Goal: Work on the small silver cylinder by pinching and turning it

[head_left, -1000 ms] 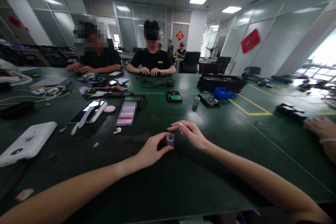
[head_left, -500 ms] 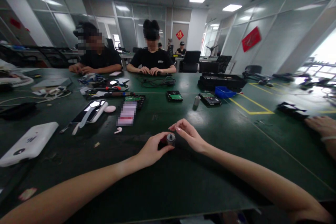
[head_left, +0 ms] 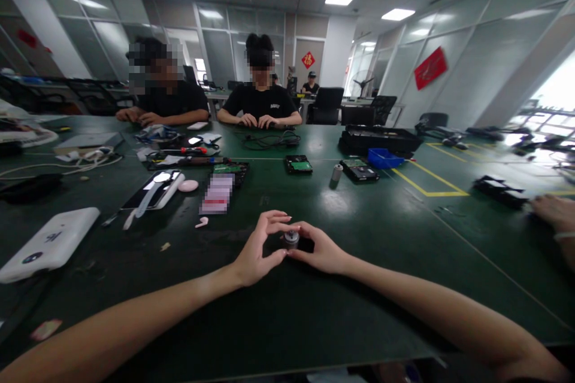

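Observation:
A small grey metal cylinder with a dark stub on top, which looks like a small electric motor, stands upright on the green table in front of me. My right hand has its fingers and thumb curved around it from the right. My left hand is at its left side, fingers spread from the thumb. The left thumb tip comes close to the cylinder; whether it touches cannot be made out. Farther back stands a similar cylinder, beside a hard drive with a green board.
Another hard drive lies mid-table. To the left are a phone, an earbud and a white device. A blue bin stands by black trays. Two people sit opposite; another person's hand rests at right.
My right hand has come down and closed around the metal cylinder. My left hand has let go, its fingers lifting and spreading. The cylinder stays in place.

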Demonstrator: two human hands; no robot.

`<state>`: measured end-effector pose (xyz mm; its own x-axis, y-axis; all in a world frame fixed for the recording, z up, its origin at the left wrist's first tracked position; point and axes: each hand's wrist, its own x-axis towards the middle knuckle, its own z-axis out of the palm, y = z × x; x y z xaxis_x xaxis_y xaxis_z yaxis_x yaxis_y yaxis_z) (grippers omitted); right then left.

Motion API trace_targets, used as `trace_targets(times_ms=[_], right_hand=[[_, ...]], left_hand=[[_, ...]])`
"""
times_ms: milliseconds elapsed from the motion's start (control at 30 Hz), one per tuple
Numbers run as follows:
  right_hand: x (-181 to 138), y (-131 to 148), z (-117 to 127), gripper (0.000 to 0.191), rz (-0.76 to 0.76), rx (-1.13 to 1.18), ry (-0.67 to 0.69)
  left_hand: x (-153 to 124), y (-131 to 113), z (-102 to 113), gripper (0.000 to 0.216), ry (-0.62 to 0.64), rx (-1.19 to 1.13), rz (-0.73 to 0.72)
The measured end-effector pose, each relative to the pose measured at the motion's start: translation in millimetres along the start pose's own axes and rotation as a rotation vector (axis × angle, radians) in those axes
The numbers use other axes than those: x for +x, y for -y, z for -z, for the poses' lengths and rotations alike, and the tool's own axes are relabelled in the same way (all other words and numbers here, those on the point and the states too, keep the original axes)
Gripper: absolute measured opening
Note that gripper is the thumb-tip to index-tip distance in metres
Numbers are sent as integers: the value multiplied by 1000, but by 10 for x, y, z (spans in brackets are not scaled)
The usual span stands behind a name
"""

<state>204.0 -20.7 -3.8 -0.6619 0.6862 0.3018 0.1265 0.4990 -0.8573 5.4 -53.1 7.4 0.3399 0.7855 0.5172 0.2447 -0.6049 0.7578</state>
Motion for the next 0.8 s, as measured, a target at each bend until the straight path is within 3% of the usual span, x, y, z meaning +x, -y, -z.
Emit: trace_targets(times_ms=[67,133,267,433,633,733,800], right_hand=[[-2,-10,-6,40,-17,-13,-16],[-2,-9,-9,41,-21,-20,-26],[5,-6,-11,40,-17,-16,-26],[10,-22,-13,36,-8,3,-20],[0,-7,-9,39,-20,-2,-31],[-6,25,3,38,-6,-15,-33],[-9,50,14,39,-8,-34,-29]], left_hand=[[0,45,7,15,-146,-69,45],[5,78,17,17,-250,-145,81],[40,37,27,32,-171,-130,89],[105,-77,-13,21,-27,20,91],[185,-107,-73,10,-158,103,82],[262,-16,33,20,-247,66,94],[310,128,168,20,-312,167,129]])
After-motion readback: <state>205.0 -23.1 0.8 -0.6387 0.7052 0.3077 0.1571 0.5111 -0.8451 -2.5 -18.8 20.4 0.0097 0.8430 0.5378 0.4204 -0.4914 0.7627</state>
